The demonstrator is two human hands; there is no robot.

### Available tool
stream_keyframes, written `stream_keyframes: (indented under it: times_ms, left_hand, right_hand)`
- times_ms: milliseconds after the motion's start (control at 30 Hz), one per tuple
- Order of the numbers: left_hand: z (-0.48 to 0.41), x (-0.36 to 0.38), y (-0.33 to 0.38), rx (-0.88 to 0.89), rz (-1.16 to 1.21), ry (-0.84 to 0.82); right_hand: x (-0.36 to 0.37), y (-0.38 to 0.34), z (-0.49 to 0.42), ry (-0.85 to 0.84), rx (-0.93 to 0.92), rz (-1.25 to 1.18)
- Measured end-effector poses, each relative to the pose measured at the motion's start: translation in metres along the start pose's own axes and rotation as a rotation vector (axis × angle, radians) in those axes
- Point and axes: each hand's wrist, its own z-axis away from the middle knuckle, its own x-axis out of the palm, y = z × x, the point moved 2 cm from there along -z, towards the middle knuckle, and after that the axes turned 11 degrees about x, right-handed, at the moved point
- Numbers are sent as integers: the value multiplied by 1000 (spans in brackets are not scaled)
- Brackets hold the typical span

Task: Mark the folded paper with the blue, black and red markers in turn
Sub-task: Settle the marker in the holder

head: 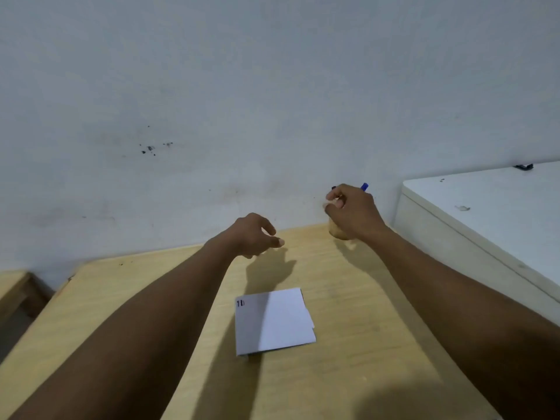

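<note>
The folded white paper [272, 321] lies flat on the wooden table [363, 344], with two small dark marks at its top-left corner. At the table's back right stands a tan holder cup [337, 231], mostly hidden by my right hand [353, 212]. That hand's fingers are pinched around a dark-tipped marker [333, 187] that sticks up just above them. The blue marker [364, 186] pokes out behind the hand. My left hand [256, 234] hovers above the table's back edge, fingers loosely apart and holding nothing. No red marker can be made out.
A pale wall [272, 101] rises directly behind the table. A white cabinet [485, 213] stands taller than the table on the right, with a small dark object [524, 167] on its far edge. Another wooden surface [15, 286] sits lower at the left.
</note>
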Motion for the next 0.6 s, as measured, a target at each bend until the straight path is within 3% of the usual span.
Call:
stream_keyframes:
  times_ms: [233, 600]
  left_hand:
    - [76, -6, -55, -248, -92, -87]
    - [103, 14, -67, -258, 29, -178]
  right_hand:
    - [51, -13, 66, -543, 2, 227]
    - [84, -7, 105, -708, -7, 327]
